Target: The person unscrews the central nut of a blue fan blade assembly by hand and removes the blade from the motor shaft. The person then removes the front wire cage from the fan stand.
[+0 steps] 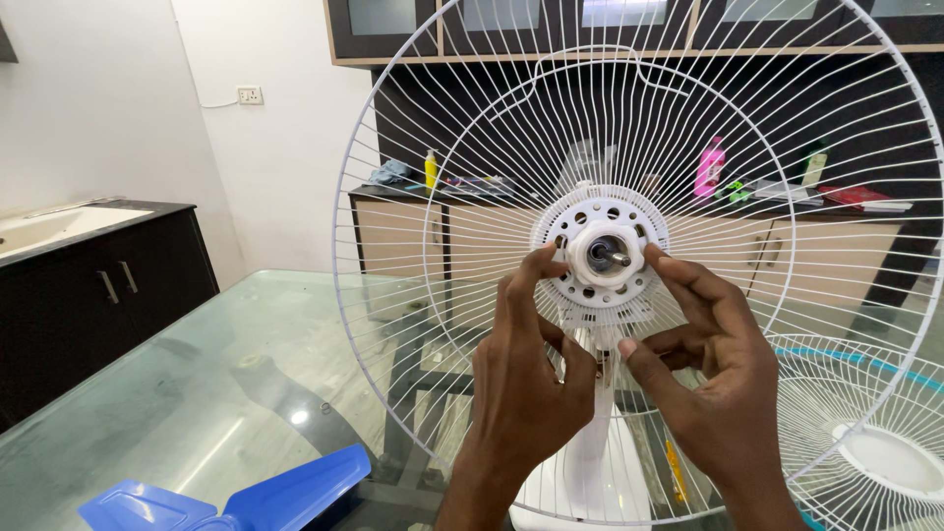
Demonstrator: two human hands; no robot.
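A white wire fan guard stands upright in front of me, mounted on a white fan motor hub with a metal shaft in its middle. My left hand has its fingertips on the white ring nut around the shaft, at its left side. My right hand touches the same ring at its right side, thumb pointing left below it. The white fan stand shows below, between my wrists.
A blue fan blade lies on the glass table at lower left. A second white guard lies at lower right. A yellow screwdriver rests near the base. Dark cabinets, a counter with bottles and a sink stand behind.
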